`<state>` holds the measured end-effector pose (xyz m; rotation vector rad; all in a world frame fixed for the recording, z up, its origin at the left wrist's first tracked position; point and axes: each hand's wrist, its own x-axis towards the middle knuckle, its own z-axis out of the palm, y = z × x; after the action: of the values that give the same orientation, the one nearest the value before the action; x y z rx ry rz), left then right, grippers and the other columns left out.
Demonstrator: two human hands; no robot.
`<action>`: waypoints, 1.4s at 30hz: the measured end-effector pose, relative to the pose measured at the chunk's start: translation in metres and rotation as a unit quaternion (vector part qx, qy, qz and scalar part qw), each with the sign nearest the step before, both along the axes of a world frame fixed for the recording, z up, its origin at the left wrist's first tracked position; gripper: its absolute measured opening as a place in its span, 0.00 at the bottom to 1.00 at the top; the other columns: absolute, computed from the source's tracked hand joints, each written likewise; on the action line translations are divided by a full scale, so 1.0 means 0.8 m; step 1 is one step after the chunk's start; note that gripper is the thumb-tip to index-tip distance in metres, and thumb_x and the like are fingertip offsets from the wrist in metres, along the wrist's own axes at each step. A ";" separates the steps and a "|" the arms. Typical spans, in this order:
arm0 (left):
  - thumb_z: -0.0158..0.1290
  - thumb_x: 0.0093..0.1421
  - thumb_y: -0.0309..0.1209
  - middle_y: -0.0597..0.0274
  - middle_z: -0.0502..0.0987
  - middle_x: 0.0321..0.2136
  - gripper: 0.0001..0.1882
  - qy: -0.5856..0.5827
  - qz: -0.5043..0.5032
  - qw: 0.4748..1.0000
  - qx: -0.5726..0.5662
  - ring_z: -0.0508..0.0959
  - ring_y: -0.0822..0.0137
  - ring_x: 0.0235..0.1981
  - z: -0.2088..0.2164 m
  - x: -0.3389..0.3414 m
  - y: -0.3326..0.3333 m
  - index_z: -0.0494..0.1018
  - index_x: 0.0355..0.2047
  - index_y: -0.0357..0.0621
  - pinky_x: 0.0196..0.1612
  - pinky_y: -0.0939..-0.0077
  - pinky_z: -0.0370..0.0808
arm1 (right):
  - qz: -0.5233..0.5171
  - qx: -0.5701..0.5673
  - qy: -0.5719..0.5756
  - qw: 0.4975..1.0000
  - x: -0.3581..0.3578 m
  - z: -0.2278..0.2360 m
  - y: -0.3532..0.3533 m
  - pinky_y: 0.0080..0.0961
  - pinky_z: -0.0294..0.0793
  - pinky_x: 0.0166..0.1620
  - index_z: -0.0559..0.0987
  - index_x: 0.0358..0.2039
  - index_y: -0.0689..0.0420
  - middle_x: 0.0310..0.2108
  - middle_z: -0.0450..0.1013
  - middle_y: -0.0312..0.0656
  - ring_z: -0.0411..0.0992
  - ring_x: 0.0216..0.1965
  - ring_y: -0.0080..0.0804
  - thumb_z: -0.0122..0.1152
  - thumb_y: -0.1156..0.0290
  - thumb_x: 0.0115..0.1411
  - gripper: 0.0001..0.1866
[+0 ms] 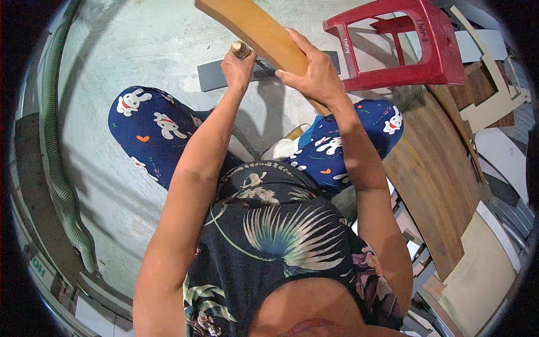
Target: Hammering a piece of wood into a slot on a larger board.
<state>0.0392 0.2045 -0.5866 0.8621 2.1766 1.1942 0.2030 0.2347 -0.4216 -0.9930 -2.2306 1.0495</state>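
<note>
My right hand (320,78) grips the edge of a long, slightly curved yellow-brown wooden piece (255,33), thumb on one side and fingers round the far side. The piece slants from the upper left down toward my right knee. My left hand (238,72) is closed round the pale, ridged, round-ended handle of a tool (241,49). A thin dark part shows beside that fist, next to the wood, but the tool's exact kind is not clear. Beneath both hands a dark grey flat strip (216,77) lies on the floor.
A red plastic stool (435,42) stands at the upper right. Brown wooden boards (432,185) and pale cut panels (477,269) are stacked along the right. A ribbed grey-green hose (51,129) runs down the left side. My bent knees in blue printed trousers (151,121) flank the work.
</note>
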 end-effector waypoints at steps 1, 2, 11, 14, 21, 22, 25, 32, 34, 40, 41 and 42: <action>0.64 0.47 0.44 0.44 0.80 0.30 0.22 0.000 0.001 1.000 -0.018 0.81 0.49 0.35 -0.001 0.000 0.001 0.76 0.32 0.37 0.40 0.60 0.76 | -0.007 0.010 -0.034 0.999 0.006 -0.009 0.003 0.34 0.71 0.53 0.65 0.60 0.55 0.51 0.72 0.54 0.73 0.51 0.46 0.69 0.65 0.44 0.41; 0.64 0.47 0.44 0.44 0.80 0.30 0.22 0.000 0.004 1.000 -0.019 0.81 0.49 0.35 -0.005 -0.002 -0.001 0.76 0.32 0.37 0.40 0.60 0.76 | -0.009 0.018 -0.067 0.998 0.006 -0.011 0.004 0.32 0.70 0.54 0.65 0.61 0.56 0.53 0.71 0.53 0.73 0.52 0.43 0.70 0.65 0.45 0.42; 0.62 0.47 0.42 0.45 0.80 0.30 0.21 -0.017 0.018 1.000 0.009 0.80 0.49 0.35 -0.018 -0.002 0.000 0.75 0.33 0.37 0.41 0.61 0.75 | -0.044 0.015 -0.017 0.999 0.008 -0.008 0.012 0.30 0.72 0.52 0.66 0.61 0.56 0.48 0.75 0.52 0.75 0.49 0.38 0.71 0.66 0.45 0.41; 0.60 0.48 0.41 0.46 0.80 0.29 0.20 -0.065 0.021 0.997 0.023 0.81 0.50 0.34 -0.019 -0.006 0.000 0.75 0.33 0.37 0.42 0.62 0.75 | -0.052 -0.025 -0.014 0.998 0.009 0.002 0.013 0.30 0.72 0.52 0.65 0.61 0.56 0.49 0.74 0.51 0.75 0.49 0.37 0.71 0.66 0.45 0.41; 0.61 0.48 0.40 0.47 0.81 0.31 0.19 -0.064 -0.023 0.998 -0.006 0.81 0.51 0.36 -0.015 -0.003 0.004 0.76 0.35 0.37 0.43 0.63 0.75 | -0.079 0.024 -0.015 0.996 0.011 0.000 0.012 0.34 0.72 0.50 0.66 0.59 0.57 0.46 0.75 0.53 0.75 0.47 0.45 0.69 0.64 0.43 0.41; 0.61 0.48 0.40 0.47 0.81 0.31 0.20 -0.049 -0.031 0.998 -0.008 0.81 0.51 0.37 -0.014 -0.002 0.004 0.77 0.35 0.37 0.43 0.63 0.75 | -0.070 0.020 -0.022 0.997 0.011 0.003 0.011 0.32 0.72 0.52 0.65 0.61 0.58 0.49 0.74 0.53 0.75 0.48 0.41 0.71 0.65 0.44 0.42; 0.62 0.48 0.40 0.47 0.81 0.32 0.20 -0.039 -0.036 0.999 -0.008 0.81 0.51 0.37 -0.018 -0.006 0.002 0.77 0.35 0.37 0.43 0.63 0.75 | -0.044 0.033 -0.011 0.998 0.005 0.010 0.003 0.30 0.72 0.53 0.64 0.62 0.59 0.52 0.72 0.53 0.74 0.50 0.37 0.72 0.66 0.45 0.43; 0.61 0.50 0.38 0.45 0.81 0.33 0.19 -0.035 -0.061 0.997 0.021 0.81 0.50 0.38 -0.006 0.003 0.003 0.77 0.36 0.35 0.43 0.63 0.75 | -0.015 0.028 -0.118 0.993 0.010 -0.017 -0.004 0.33 0.71 0.54 0.64 0.62 0.57 0.52 0.71 0.54 0.74 0.50 0.45 0.69 0.64 0.45 0.43; 0.61 0.50 0.36 0.43 0.80 0.34 0.19 0.019 -0.093 0.995 0.002 0.81 0.49 0.39 -0.012 -0.003 -0.001 0.77 0.37 0.35 0.43 0.62 0.76 | -0.003 0.006 -0.186 0.983 0.004 -0.021 -0.011 0.38 0.72 0.51 0.64 0.62 0.54 0.47 0.73 0.55 0.74 0.47 0.50 0.68 0.62 0.45 0.43; 0.62 0.48 0.36 0.43 0.80 0.32 0.19 -0.021 -0.060 0.998 0.010 0.81 0.49 0.37 -0.003 0.005 0.003 0.76 0.36 0.34 0.42 0.62 0.75 | -0.024 0.032 -0.069 0.997 0.003 -0.009 -0.005 0.39 0.73 0.48 0.65 0.61 0.51 0.44 0.74 0.55 0.74 0.45 0.52 0.68 0.63 0.44 0.41; 0.62 0.48 0.36 0.44 0.80 0.31 0.19 -0.016 -0.044 0.999 0.027 0.81 0.50 0.36 -0.002 0.002 0.004 0.76 0.34 0.34 0.42 0.62 0.75 | -0.044 0.043 -0.010 0.998 -0.001 -0.003 -0.003 0.37 0.73 0.49 0.65 0.61 0.51 0.45 0.74 0.54 0.75 0.46 0.49 0.69 0.65 0.44 0.41; 0.63 0.47 0.36 0.45 0.80 0.30 0.18 -0.011 -0.029 0.999 0.044 0.81 0.51 0.36 -0.001 -0.001 0.005 0.76 0.33 0.34 0.42 0.62 0.75 | -0.043 0.043 -0.009 0.998 -0.002 0.006 -0.001 0.37 0.73 0.49 0.65 0.61 0.51 0.45 0.74 0.54 0.75 0.46 0.49 0.69 0.65 0.44 0.41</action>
<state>0.0383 0.2089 -0.5871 0.9383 2.0806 1.2733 0.2016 0.2337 -0.4171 -1.0561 -2.2061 0.9033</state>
